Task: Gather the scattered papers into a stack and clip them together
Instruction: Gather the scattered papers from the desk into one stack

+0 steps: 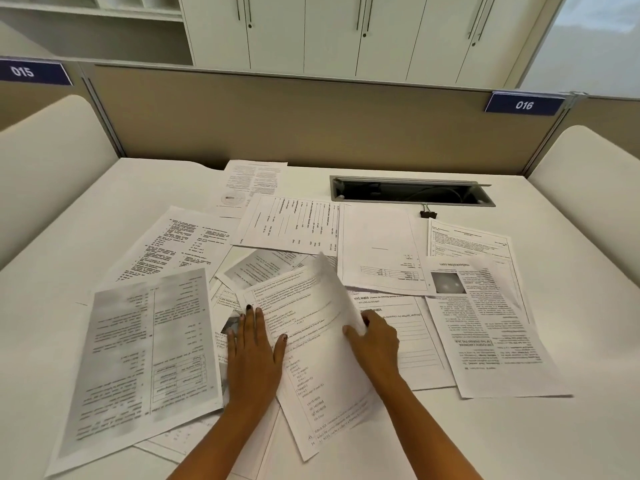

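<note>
Several printed papers lie scattered and overlapping across the white desk (104, 209). My left hand (254, 355) rests flat, fingers spread, on the left part of a middle sheet (318, 375). My right hand (375, 341) grips that sheet's right edge, which curls upward. A large grey-printed sheet (145, 351) lies to the left. A sheet with a round photo (491, 327) lies to the right. A small black binder clip (428, 214) sits on the desk at the back right, apart from both hands.
An open cable tray (412, 192) is sunk into the desk at the back. A beige partition (294, 126) with labels 015 and 016 closes the far edge. Rounded side dividers (588, 188) flank the desk. White cabinets stand behind.
</note>
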The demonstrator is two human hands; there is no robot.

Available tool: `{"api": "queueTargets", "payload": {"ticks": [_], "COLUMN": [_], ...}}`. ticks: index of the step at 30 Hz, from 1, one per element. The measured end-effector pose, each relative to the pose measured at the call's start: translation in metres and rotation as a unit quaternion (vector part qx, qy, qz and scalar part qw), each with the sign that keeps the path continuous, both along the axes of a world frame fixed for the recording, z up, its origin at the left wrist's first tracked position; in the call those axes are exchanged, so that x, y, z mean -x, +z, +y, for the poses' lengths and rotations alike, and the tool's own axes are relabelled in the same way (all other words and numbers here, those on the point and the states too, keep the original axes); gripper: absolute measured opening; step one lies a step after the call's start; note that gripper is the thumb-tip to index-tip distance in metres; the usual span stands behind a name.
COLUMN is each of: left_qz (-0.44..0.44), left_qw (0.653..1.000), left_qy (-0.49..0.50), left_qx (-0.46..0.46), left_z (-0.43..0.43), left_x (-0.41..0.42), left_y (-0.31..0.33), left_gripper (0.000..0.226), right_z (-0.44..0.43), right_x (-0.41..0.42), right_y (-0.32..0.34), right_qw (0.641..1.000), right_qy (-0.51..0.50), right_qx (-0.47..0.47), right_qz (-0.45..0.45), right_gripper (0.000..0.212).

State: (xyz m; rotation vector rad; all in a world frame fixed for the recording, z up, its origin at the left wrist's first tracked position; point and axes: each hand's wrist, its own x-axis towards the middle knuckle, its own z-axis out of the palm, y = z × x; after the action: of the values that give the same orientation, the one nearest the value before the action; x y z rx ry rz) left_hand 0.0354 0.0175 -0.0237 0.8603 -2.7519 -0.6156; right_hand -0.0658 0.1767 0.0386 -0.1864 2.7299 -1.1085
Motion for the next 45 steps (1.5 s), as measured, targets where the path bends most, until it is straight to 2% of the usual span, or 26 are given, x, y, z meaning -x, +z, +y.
{"api": "queueTargets", "payload": {"ticks": [2, 6, 8, 10, 11, 13, 16, 19, 22, 25, 26, 28, 32, 35, 39, 42, 45], "left_qz": [0.052, 0.173, 0.197, 0.200, 0.201, 0.204, 0.215, 0.227, 0.231, 0.231, 0.231, 0.228, 0.220, 0.217, 0.222, 0.232, 0.234], "left_qw": [0.997, 0.960, 0.926, 0.874, 0.848, 0.822, 0.822, 0.814, 0.802, 0.797, 0.795, 0.790, 0.784, 0.783, 0.786, 0.796, 0.815], "left_qy": [0.017, 0.037, 0.050, 0.058, 0.056, 0.056, 0.065, 0.089, 0.106, 0.118, 0.121, 0.127, 0.127, 0.129, 0.132, 0.118, 0.104], "left_qx": [-0.058, -0.215, -0.318, -0.440, -0.488, -0.528, -0.523, -0.527, -0.541, -0.545, -0.547, -0.555, -0.567, -0.568, -0.561, -0.546, -0.519], "left_z": [-0.003, -0.003, -0.007, -0.013, -0.016, -0.017, -0.014, -0.015, -0.023, -0.031, -0.033, -0.036, -0.039, -0.042, -0.051, -0.055, -0.060], "left_x": [-0.003, -0.009, -0.006, 0.001, 0.004, 0.007, 0.007, 0.006, 0.005, 0.006, 0.008, 0.011, 0.017, 0.021, 0.024, 0.025, 0.029], "left_y": [0.005, 0.038, 0.055, 0.066, 0.068, 0.072, 0.069, 0.062, 0.056, 0.052, 0.051, 0.049, 0.044, 0.042, 0.042, 0.050, 0.059], "left_gripper": [0.078, 0.072, 0.070, 0.066, 0.057, 0.040, 0.038, 0.037, 0.030, 0.029, 0.030, 0.032, 0.032, 0.032, 0.030, 0.017, 0.015], "right_z": [0.005, 0.014, 0.016, 0.017, 0.016, 0.013, 0.006, 0.008, 0.015, 0.020, 0.021, 0.023, 0.021, 0.021, 0.025, 0.024, 0.021], "right_x": [-0.003, 0.001, 0.005, 0.007, 0.007, 0.007, 0.010, 0.022, 0.047, 0.082, 0.092, 0.107, 0.129, 0.141, 0.145, 0.140, 0.142], "right_y": [0.013, 0.034, 0.039, 0.039, 0.039, 0.034, 0.025, 0.013, -0.001, -0.010, -0.009, -0.005, -0.003, -0.003, -0.001, 0.012, 0.023], "right_qw": [0.991, 0.960, 0.932, 0.902, 0.892, 0.889, 0.915, 0.955, 0.973, 0.973, 0.965, 0.958, 0.956, 0.956, 0.953, 0.935, 0.919], "right_qy": [0.025, 0.013, -0.017, -0.031, -0.032, -0.034, -0.060, -0.091, -0.124, -0.213, -0.240, -0.263, -0.270, -0.278, -0.277, -0.257, -0.240], "right_qx": [0.127, 0.275, 0.363, 0.426, 0.441, 0.440, 0.380, 0.282, 0.183, -0.038, -0.082, -0.110, -0.116, -0.095, 0.098, 0.185, 0.233], "right_qz": [0.025, 0.043, -0.007, -0.068, -0.093, -0.123, -0.120, -0.028, 0.066, 0.080, 0.060, 0.033, -0.003, -0.026, 0.070, 0.160, 0.208], "right_gripper": [0.015, 0.018, 0.019, 0.022, 0.026, 0.031, 0.034, 0.024, 0.027, 0.052, 0.063, 0.077, 0.082, 0.067, 0.026, 0.018, 0.008]}}
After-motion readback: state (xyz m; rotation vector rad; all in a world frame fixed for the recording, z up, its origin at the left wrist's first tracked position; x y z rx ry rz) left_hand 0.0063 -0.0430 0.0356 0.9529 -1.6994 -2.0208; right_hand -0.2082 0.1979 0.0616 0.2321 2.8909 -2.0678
